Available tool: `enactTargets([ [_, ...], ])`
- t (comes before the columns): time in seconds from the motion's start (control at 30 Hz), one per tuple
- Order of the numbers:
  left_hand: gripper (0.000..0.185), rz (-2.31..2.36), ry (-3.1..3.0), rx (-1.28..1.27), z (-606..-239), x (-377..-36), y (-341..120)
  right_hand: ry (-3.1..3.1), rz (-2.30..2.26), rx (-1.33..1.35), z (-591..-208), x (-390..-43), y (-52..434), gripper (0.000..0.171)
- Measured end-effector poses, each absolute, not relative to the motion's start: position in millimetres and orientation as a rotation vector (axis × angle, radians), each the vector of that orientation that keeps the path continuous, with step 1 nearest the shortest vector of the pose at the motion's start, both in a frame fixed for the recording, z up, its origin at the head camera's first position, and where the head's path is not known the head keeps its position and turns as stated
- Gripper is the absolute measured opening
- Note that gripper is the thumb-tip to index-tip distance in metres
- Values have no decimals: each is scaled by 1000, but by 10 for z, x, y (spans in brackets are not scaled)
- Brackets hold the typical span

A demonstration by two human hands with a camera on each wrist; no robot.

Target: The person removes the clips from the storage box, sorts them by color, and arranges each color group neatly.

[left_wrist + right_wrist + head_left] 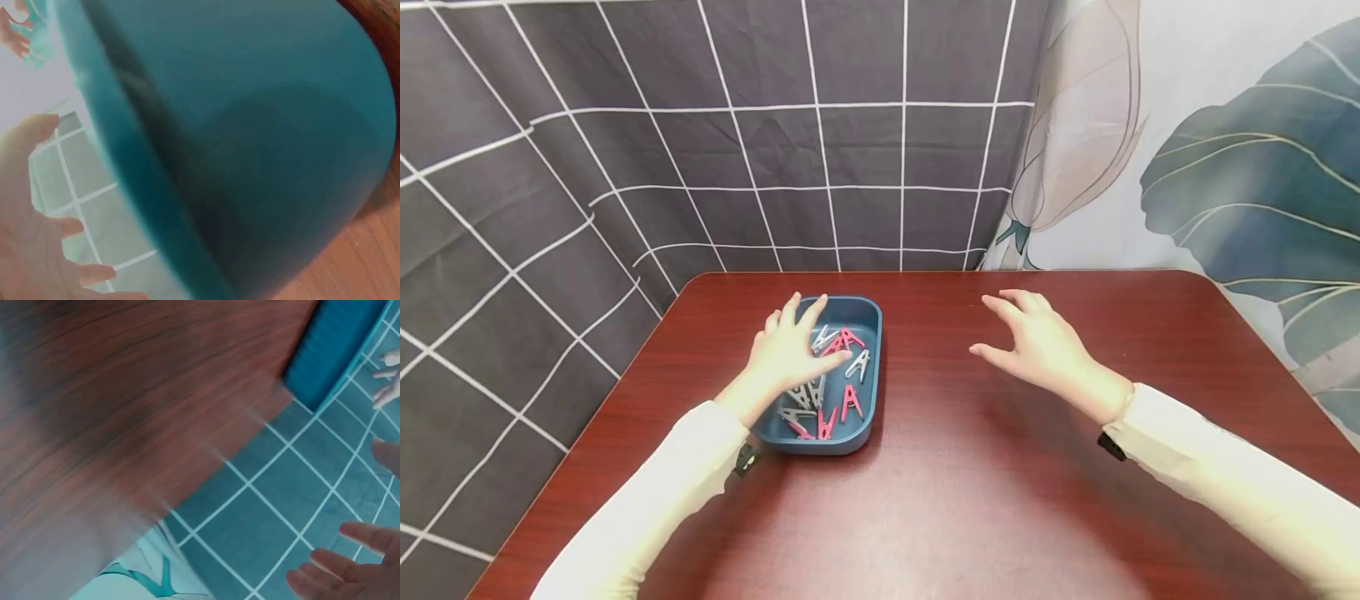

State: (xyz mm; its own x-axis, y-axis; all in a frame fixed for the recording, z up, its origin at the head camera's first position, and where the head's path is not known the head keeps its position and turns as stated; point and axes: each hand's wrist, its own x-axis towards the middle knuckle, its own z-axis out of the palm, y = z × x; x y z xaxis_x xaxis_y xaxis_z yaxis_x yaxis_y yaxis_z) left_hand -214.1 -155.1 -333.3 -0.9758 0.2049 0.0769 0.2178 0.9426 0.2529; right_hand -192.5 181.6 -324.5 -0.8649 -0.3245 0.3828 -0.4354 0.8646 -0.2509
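Centrally, a blue tray (865, 312) sits on the red-brown table (970, 500), left of its middle, holding a loose heap of pink and grey clothes pegs (838, 375). Left hand (790, 346): fingers spread, hovering over the tray's near-left part just above the pegs, gripping nothing that can be seen. Right hand (1041, 346): fingers spread and relaxed, above bare tabletop, well apart from the tray. Behind, a grey checked cloth (737, 142) meets a leaf-print curtain (1225, 167).
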Motion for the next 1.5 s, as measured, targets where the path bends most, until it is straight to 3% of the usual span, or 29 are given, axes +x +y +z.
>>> enactTargets([
  [0.37, 90, -570, -3066, -229, -3323, -2199, -1794, -2734, 621, 602, -3161, -1937, 1532, 62],
  [0.97, 76, -798, -2981, -290, -3371, -2253, -2104, -2783, 814, 716, -3040, -1918, 888, 52],
  [1.5, 69, -1500, -2974, -266, -3457, -2274, -2373, -2843, 863, 809, -3150, -1932, 177, 32],
])
